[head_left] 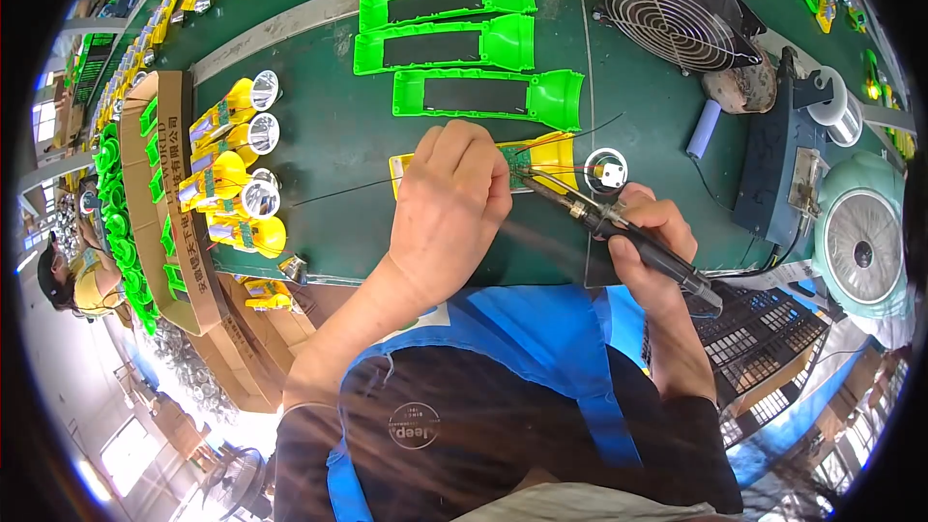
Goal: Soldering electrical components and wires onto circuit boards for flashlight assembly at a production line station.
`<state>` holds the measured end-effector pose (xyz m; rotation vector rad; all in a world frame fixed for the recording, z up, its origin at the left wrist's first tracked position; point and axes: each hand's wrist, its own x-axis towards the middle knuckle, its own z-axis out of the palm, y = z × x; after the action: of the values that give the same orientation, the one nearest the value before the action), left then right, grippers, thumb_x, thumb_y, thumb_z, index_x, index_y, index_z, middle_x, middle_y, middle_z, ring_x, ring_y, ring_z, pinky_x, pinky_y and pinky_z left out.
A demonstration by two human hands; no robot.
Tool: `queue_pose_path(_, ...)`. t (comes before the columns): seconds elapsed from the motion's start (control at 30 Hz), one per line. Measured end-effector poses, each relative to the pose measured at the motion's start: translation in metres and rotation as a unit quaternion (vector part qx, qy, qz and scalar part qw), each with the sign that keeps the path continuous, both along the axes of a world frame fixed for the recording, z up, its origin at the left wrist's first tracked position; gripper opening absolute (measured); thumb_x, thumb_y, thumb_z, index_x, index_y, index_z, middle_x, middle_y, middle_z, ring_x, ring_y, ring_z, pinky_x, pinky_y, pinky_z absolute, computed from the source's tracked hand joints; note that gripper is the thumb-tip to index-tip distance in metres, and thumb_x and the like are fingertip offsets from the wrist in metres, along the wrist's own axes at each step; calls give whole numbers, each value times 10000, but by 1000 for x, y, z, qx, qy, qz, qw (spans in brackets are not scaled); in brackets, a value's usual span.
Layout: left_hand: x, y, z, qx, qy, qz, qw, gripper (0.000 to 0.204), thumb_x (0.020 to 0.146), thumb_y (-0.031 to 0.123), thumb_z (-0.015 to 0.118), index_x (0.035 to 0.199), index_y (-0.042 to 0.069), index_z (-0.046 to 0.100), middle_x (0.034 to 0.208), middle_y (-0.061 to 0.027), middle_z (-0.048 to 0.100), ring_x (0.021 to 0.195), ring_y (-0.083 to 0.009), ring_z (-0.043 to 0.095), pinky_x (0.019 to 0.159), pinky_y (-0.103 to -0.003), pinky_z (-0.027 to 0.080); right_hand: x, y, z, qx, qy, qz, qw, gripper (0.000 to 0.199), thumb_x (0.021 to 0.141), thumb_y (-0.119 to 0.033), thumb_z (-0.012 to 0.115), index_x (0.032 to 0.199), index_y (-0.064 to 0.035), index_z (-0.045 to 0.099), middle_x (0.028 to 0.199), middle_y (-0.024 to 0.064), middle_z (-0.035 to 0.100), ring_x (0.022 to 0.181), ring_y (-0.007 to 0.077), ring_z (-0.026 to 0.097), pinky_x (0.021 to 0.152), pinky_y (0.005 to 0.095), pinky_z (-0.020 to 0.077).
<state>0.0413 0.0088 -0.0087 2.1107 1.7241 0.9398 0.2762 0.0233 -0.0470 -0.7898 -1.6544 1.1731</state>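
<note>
My right hand point(652, 237) grips a soldering iron point(677, 269) by its black handle, the metal tip slanting in to a small green circuit board point(519, 157). The board lies in a yellow plastic shell point(557, 152) on the bench. Over the shell's left part is my left hand point(449, 198), fingers curled and pressed together; what they pinch is hidden. Thin wires stick out to both sides of the shell. Just right of it sits a round silver reflector cup point(606, 172) with a white centre.
Three green shells point(488, 97) with dark pads lie beyond. A black fan point(677, 10), blue cylinder point(705, 129), dark box-shaped unit point(778, 174), solder spool point(839, 111) and pale green fan point(860, 237) stand right. Yellow lamp assemblies point(227, 184) and a cardboard box point(179, 203) are left.
</note>
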Motion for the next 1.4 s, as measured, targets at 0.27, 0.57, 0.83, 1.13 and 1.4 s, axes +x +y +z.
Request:
queue_pose_path(0.27,2,1,2,-26,1,19,999,193,658,-70,656,783,29,546,868,-105,586,787,-304,573,685,-382,466,0,-5,-1,-70,79,-33,994,159,825,-68,658,906,-27,528,732,91,656,673,161,592,795,357,452)
queue_pose_path(0.57,1,0,2,-28,-5,13,1000,211,649,-80,657,795,23,544,869,-109,581,790,-312,573,679,-382,468,-3,0,5,-60,50,-6,997,173,810,-57,673,891,-4,529,726,114,646,670,166,596,657,296,475)
queue_pose_path(0.83,1,1,2,-10,17,15,1000,174,664,-71,631,756,12,509,839,-109,534,755,-287,533,649,-384,461,-3,-2,4,-34,8,-5,999,179,806,-72,690,889,-11,544,723,95,653,680,168,597,736,325,477)
queue_pose_path(1.13,1,1,4,-34,13,19,999,201,670,-71,650,802,31,539,871,-112,576,802,-316,569,687,-389,467,4,-9,-1,-111,78,-53,989,168,843,-95,662,926,-27,533,735,90,664,709,172,634,887,381,428)
queue_pose_path(1.4,3,1,3,-24,12,19,999,196,663,-70,653,795,25,542,865,-118,579,796,-318,573,682,-392,471,0,-8,9,-139,90,-33,986,168,864,-54,633,954,6,505,818,124,618,739,181,605,732,312,475)
